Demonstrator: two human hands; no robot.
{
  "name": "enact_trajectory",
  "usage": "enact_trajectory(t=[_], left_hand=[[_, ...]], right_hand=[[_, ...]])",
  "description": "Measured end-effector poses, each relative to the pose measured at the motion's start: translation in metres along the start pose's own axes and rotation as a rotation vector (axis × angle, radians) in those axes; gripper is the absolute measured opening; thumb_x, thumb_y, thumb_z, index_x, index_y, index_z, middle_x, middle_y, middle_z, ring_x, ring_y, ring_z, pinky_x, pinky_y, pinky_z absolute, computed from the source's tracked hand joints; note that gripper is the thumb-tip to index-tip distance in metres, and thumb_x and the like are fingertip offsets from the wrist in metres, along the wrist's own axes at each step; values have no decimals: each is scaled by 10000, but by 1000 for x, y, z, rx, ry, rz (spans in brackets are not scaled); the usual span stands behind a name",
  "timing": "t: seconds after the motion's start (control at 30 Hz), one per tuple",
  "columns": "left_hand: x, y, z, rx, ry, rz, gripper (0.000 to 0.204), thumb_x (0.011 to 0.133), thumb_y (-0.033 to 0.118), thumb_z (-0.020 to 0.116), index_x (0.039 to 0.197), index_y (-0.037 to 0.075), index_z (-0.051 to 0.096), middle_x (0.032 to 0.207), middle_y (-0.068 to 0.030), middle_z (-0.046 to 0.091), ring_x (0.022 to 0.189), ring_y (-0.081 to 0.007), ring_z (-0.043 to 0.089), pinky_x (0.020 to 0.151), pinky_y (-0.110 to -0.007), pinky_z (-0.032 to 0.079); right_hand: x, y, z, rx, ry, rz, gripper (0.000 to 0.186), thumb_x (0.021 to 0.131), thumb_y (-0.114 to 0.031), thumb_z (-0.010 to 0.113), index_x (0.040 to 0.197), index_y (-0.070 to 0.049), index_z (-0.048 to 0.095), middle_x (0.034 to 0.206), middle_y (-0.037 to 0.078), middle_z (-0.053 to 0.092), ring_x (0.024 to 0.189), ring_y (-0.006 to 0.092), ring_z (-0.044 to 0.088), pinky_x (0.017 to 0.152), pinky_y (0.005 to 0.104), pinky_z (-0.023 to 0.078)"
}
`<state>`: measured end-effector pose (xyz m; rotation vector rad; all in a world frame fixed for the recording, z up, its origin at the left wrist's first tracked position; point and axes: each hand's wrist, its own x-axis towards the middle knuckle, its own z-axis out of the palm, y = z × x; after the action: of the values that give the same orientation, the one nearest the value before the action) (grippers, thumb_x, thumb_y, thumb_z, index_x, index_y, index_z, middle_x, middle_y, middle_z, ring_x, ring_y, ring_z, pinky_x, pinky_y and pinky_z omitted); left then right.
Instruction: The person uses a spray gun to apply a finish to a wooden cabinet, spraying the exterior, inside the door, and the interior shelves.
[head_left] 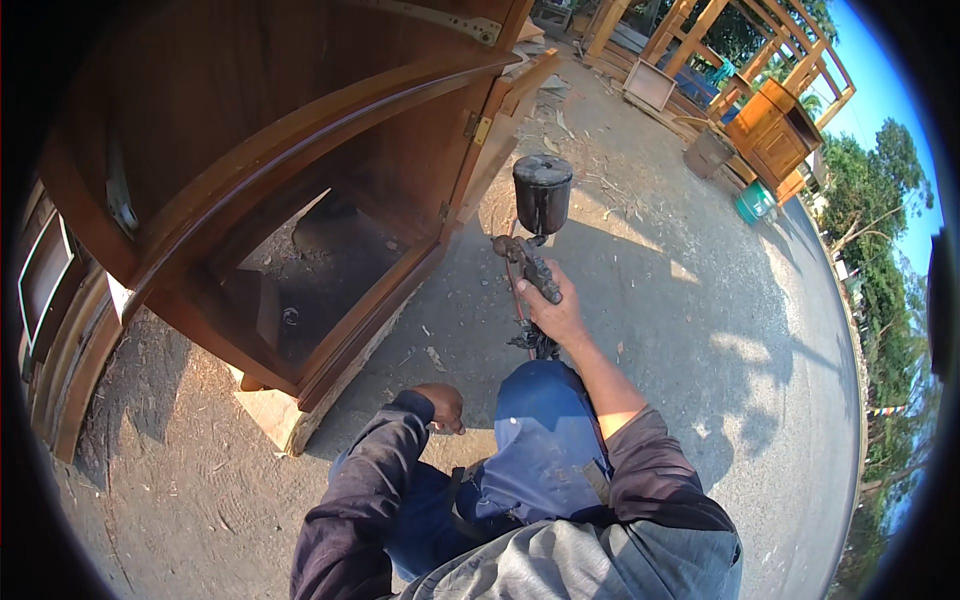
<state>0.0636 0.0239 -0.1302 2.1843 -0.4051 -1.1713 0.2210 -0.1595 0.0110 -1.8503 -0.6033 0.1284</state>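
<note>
My right hand (556,308) is wrapped round the grip of a dark, paint-stained spray gun (526,262). A black cup with a lid (542,195) stands upright on top of the gun. Below the grip, a thin reddish hose and a dark fitting show in front of my knee. To the left is a brown varnished wooden cabinet (345,370), its lower compartment open toward me; the gun is apart from it. My left hand (440,408) hangs beside my knee with its fingers curled in, and nothing shows in it.
The cabinet rests on a wooden board (275,415) over dirt ground. Brass hinges (480,130) sit on its frame edge. Wood scraps lie behind it. At the far right stand an orange-brown cabinet (775,135), a green bucket (754,202) and a timber frame (690,40), beside a paved road (800,400).
</note>
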Motion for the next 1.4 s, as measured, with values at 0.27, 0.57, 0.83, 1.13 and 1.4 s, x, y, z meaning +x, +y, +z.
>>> enact_trajectory(t=[0.27,0.57,0.83,1.13,1.4], left_hand=[[-8,25,-10,79,49,-54,525,769,454,819,1107,58,749,953,-129,756,949,-296,711,828,-435,515],[-36,36,-18,-83,213,-317,631,767,574,803,1170,95,725,1187,-184,710,1154,-382,653,966,-473,497],[-48,56,-23,-193,338,-439,623,823,536,796,1197,46,705,1096,-172,728,1054,-325,693,937,-422,513],[-57,231,-188,-293,954,-69,377,950,271,749,1200,0,670,1081,-146,729,1009,-262,715,876,-372,553],[-35,326,-403,580,1546,-164,427,986,332,658,1253,-1,629,1209,-211,677,1147,-419,636,1006,-479,500]], right_hand=[[68,48,-51,77,-2,80,332,939,-170,738,1240,-53,663,791,-4,658,639,65,572,577,270,470],[198,129,-121,78,100,5,428,915,-181,739,1299,-23,635,882,72,724,720,151,652,682,329,529],[238,121,-151,-42,145,-192,496,906,-171,743,1365,-39,607,973,132,713,871,198,669,841,346,517],[142,100,-208,369,-365,66,417,921,-184,761,1298,-36,662,951,8,705,735,96,620,682,283,524],[114,133,-321,202,-141,41,308,915,-154,739,1170,12,689,934,53,714,584,83,583,487,247,489]])
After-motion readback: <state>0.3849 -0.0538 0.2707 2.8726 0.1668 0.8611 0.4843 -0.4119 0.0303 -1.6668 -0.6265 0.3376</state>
